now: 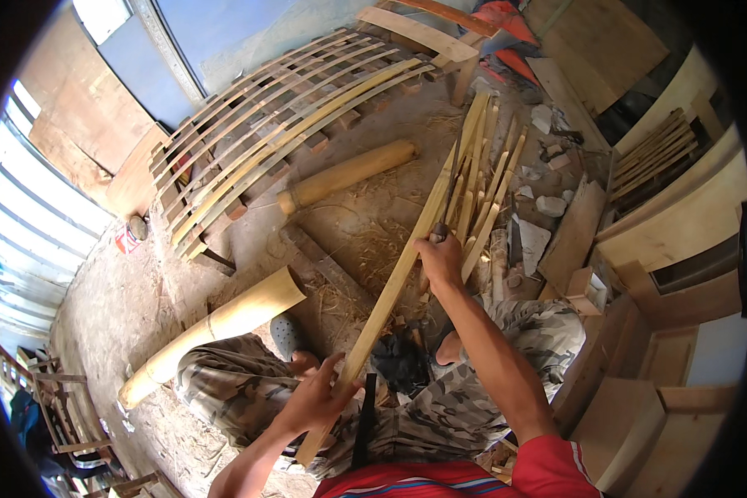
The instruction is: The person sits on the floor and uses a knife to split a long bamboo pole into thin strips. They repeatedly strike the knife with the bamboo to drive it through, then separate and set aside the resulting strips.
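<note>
A long, pale bamboo strip (393, 292) runs slantwise from my lap up to the far pile. My left hand (317, 397) grips it near its lower end, the fingers bent over its edge and one finger raised. Farther up, my right hand (442, 259) is closed around the handle of a long knife (451, 187). The knife's thin dark blade points away from me, beside the strip. Several split bamboo strips (495, 203) lie just beyond and to the right of my right hand.
One bamboo pole (349, 174) lies ahead; a thicker bamboo piece (212, 334) rests by my left knee. A slatted bamboo frame (282, 124) stands at the far left. Stone rubble (549, 205) and wooden boxes (588, 290) line the right. A dark bag-like bundle (398, 358) sits between my legs.
</note>
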Demonstrator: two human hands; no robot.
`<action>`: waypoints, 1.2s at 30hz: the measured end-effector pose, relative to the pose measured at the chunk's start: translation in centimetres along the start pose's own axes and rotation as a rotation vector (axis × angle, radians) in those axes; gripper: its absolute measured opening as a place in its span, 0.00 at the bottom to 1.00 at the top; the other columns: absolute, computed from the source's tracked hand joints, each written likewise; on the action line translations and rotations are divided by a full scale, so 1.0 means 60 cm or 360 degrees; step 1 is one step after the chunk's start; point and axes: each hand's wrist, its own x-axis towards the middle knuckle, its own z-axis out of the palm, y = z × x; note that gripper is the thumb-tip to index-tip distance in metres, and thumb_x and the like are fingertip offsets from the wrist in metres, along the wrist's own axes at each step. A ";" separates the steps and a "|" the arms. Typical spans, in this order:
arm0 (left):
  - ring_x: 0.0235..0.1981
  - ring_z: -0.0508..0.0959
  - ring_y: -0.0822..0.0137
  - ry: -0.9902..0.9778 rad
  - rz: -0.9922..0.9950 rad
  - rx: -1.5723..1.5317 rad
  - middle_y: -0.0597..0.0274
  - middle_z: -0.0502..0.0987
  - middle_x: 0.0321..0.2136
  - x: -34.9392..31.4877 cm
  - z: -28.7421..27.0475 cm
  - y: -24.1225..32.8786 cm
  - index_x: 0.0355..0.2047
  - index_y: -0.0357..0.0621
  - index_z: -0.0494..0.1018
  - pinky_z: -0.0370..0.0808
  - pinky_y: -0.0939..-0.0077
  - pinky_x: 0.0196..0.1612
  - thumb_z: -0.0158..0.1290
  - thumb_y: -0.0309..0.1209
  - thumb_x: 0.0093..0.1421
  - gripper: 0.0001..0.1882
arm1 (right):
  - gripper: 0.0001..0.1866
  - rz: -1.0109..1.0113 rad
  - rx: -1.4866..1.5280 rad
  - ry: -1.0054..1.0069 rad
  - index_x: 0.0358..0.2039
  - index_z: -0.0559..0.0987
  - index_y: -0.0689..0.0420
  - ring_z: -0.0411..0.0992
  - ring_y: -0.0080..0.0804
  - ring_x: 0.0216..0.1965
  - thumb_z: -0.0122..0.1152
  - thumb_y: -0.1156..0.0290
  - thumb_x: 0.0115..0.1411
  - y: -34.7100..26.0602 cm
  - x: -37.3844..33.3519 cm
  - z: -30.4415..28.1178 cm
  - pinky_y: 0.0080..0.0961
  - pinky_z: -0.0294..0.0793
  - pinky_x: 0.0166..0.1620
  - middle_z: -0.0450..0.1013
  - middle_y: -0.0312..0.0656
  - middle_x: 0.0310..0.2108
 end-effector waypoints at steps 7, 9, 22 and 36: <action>0.29 0.76 0.64 0.0170 0.0105 -0.0253 0.54 0.75 0.28 0.031 0.024 0.022 0.58 0.37 0.63 0.71 0.67 0.34 0.49 0.37 0.65 0.24 | 0.10 -0.0124 0.0076 0.0016 0.26 0.68 0.57 0.74 0.32 0.32 0.63 0.73 0.57 -0.079 -0.010 -0.016 0.34 0.83 0.32 0.67 0.38 0.27; 0.26 0.74 0.67 -0.0015 -0.0119 -0.0548 0.58 0.73 0.23 0.038 0.002 0.050 0.55 0.35 0.64 0.69 0.72 0.31 0.50 0.37 0.64 0.23 | 0.10 -0.0065 0.0271 -0.0065 0.28 0.67 0.55 0.76 0.32 0.34 0.61 0.74 0.59 -0.101 -0.021 -0.019 0.33 0.83 0.33 0.70 0.40 0.31; 0.17 0.65 0.80 -0.0306 -0.0067 -0.1226 0.75 0.65 0.19 0.092 -0.047 0.066 0.60 0.41 0.64 0.61 0.82 0.20 0.55 0.28 0.59 0.27 | 0.18 -0.0704 -0.1386 -0.0586 0.31 0.75 0.57 0.75 0.39 0.20 0.62 0.53 0.60 -0.117 -0.135 -0.077 0.35 0.71 0.23 0.74 0.43 0.24; 0.25 0.67 0.77 -0.0116 -0.0146 -0.1124 0.70 0.67 0.24 0.129 -0.038 0.072 0.45 0.36 0.73 0.66 0.79 0.28 0.59 0.26 0.52 0.19 | 0.15 -0.1175 -0.1550 -0.0709 0.27 0.74 0.54 0.76 0.41 0.22 0.71 0.61 0.46 -0.036 -0.154 -0.067 0.37 0.74 0.24 0.74 0.41 0.20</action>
